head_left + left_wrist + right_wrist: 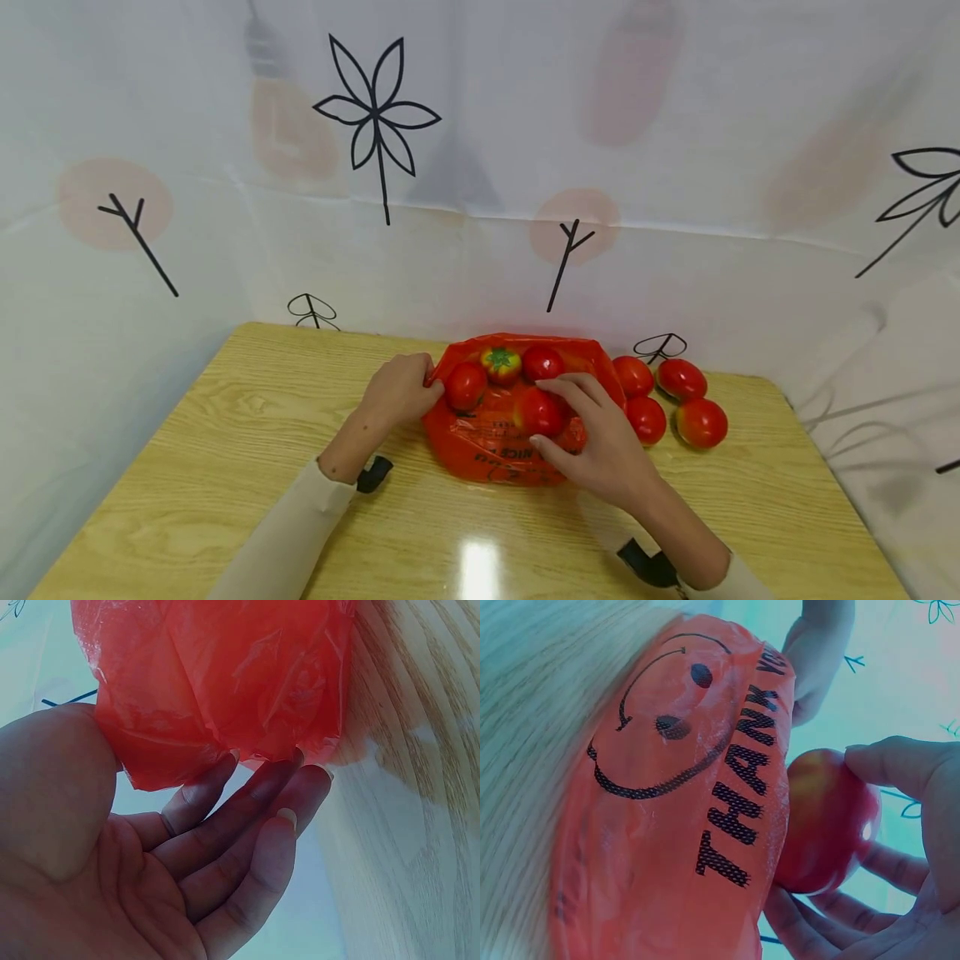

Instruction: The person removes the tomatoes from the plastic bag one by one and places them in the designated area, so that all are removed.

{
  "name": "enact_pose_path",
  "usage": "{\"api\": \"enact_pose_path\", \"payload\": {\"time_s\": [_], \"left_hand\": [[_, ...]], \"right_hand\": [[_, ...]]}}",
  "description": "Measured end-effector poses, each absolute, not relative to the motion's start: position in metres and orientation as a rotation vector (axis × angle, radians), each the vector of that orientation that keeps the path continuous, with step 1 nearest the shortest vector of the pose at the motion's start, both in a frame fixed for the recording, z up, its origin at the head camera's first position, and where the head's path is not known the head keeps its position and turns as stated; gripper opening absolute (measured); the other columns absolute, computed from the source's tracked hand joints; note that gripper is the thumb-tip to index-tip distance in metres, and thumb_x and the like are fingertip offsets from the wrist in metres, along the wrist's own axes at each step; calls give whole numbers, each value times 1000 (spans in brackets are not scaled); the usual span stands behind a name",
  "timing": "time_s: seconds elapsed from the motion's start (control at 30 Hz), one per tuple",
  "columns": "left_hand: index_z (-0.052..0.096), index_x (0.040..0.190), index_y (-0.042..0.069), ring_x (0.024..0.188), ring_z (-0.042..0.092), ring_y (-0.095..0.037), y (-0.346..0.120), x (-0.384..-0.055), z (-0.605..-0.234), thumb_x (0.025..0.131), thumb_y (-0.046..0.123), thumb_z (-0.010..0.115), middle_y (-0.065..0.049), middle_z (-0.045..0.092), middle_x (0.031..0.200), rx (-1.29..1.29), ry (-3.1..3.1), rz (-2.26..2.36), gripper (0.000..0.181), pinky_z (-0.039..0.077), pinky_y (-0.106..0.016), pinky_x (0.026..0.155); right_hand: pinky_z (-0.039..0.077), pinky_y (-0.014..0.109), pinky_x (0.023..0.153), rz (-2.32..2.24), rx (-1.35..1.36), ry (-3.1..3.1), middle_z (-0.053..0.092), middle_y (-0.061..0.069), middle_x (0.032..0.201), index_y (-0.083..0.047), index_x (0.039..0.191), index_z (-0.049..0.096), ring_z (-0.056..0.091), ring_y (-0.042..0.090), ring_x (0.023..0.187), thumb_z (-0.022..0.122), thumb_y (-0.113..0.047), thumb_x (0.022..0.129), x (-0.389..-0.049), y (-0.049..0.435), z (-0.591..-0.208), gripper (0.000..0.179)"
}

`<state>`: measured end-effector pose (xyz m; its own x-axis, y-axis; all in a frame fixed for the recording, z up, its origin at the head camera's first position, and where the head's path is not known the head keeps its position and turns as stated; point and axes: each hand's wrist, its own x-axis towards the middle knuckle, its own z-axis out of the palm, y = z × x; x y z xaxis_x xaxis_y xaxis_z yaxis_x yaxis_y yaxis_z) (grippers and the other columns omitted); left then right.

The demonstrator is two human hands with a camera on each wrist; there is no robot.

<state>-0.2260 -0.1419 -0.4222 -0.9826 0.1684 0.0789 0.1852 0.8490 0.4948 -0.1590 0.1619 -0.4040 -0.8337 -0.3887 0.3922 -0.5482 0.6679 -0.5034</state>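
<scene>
A red plastic bag [480,462] with black printing and a smiley face lies spread open on the table. My left hand [400,388] pinches its left edge; in the left wrist view, thin red plastic passes between the thumb and fingers. Over the bag's opening, my right hand [600,437] holds a red tomato [538,413], thumb on one side and fingers on the other. The right wrist view has this tomato [829,821] just beside the bag's rim. Inside the bag sit a red tomato [466,386], a yellowish one with its green top showing [501,365] and another red one [543,364].
Right of the bag, several more tomatoes [701,422] stand close together on the wooden table [225,433]. A white cloth [480,267] with plant drawings hangs behind the table's back edge. Black straps [648,565] are at both wrists.
</scene>
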Motion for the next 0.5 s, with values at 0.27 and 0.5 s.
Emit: {"api": "enact_pose_path", "payload": {"time_s": [0.27,0.5], "left_hand": [[57,79,11,55,49,-18,-141,-224,-420,96,18,68,-2,51,63,-294,-2992,-800,22,34,-28,51],[57,81,10,55,49,-18,-141,-224,-420,96,18,68,-2,53,64,-285,-3000,-807,20,35,-28,51]], "right_hand": [[58,54,97,925,715,-2628,56,-1,142,-22,141,63,58,24,127,90,-26,84,-150,170,-401,63],[58,56,97,929,697,-2613,56,-2,142,-22,141,63,58,23,128,90,-26,85,-143,178,-399,62]]}}
